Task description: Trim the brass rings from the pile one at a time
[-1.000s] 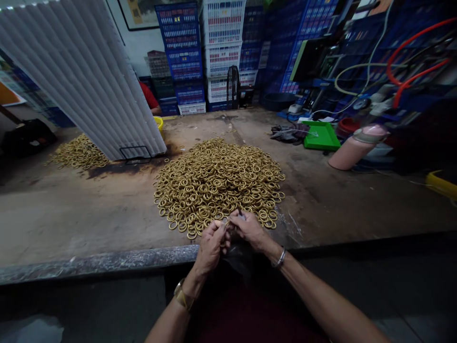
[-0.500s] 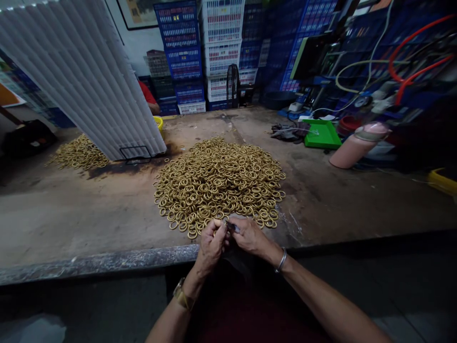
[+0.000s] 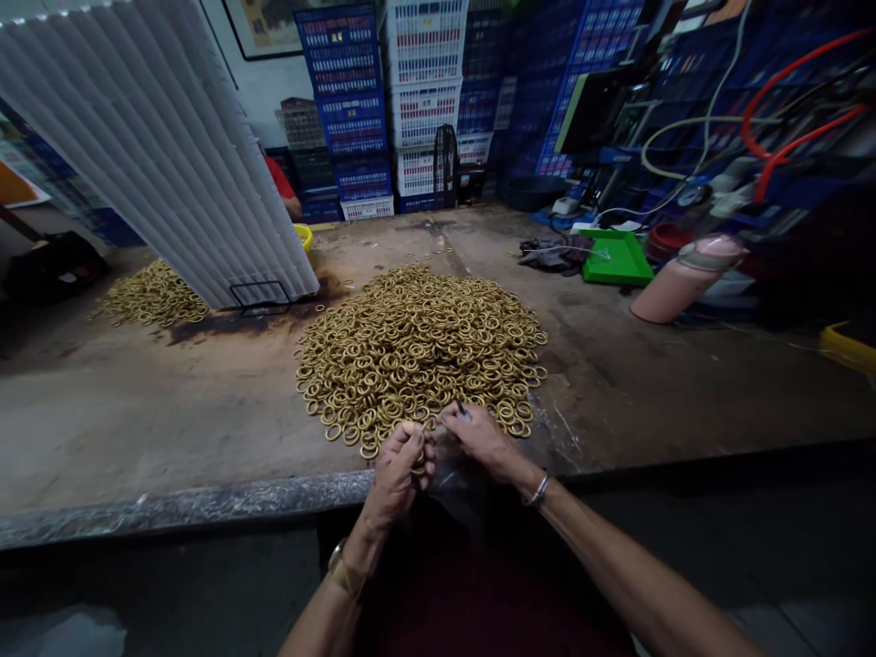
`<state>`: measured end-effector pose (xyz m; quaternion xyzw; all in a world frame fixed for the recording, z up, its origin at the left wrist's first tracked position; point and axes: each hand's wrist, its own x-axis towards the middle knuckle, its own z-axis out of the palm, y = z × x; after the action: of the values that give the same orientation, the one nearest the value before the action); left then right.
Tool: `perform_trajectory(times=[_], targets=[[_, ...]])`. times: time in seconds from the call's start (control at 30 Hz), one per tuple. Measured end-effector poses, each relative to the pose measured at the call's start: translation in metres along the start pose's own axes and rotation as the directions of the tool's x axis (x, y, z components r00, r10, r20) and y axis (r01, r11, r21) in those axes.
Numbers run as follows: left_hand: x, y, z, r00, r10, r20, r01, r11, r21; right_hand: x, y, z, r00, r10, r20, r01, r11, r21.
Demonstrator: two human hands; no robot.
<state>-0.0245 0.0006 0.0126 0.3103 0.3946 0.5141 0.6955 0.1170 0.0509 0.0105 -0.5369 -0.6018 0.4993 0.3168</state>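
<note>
A broad heap of brass-coloured rings [image 3: 424, 347] lies on the worktable in front of me. At its near edge my left hand [image 3: 398, 464] is closed around a few of the rings [image 3: 419, 467], which show between its fingers. Just to its right, my right hand [image 3: 483, 443] is closed on a small dark tool [image 3: 463, 411] whose tip sticks up past the fingers; its exact kind is hard to make out. The right fingertips are at the heap's near edge, a little apart from the left hand. Whether they also pinch a ring is unclear.
A tall white corrugated panel [image 3: 157, 155] leans in a black wire stand [image 3: 260, 297] at left, with a second ring pile [image 3: 154, 294] behind it. A green tray [image 3: 617, 257], dark gloves [image 3: 556, 254] and a pink cylinder [image 3: 688, 278] stand at right. Another person's red sleeve [image 3: 277, 178] shows behind the panel.
My hands have moved apart: the right has drawn slightly right with the tool, now tilted upward. My left hand has turned and dropped slightly, showing the rings in it.
</note>
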Motion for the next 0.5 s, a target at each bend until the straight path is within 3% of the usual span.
perform_trajectory(times=[0.1, 0.17, 0.5], targets=[[0.001, 0.000, -0.002, 1.000, -0.001, 0.027, 0.002, 0.999, -0.050, -0.006, -0.003, 0.007, 0.977, 0.063, 0.203, -0.116, 0.958, 0.263], [0.000, -0.001, -0.002, 0.999, 0.009, 0.046, -0.005, 0.998, -0.068, -0.008, -0.004, 0.011, 0.964, 0.041, 0.265, -0.134, 0.929, 0.345], [0.000, -0.002, -0.004, 1.000, -0.022, 0.020, 0.025, 0.992, -0.127, -0.007, -0.004, 0.016, 0.976, 0.064, 0.209, -0.130, 0.939, 0.318]])
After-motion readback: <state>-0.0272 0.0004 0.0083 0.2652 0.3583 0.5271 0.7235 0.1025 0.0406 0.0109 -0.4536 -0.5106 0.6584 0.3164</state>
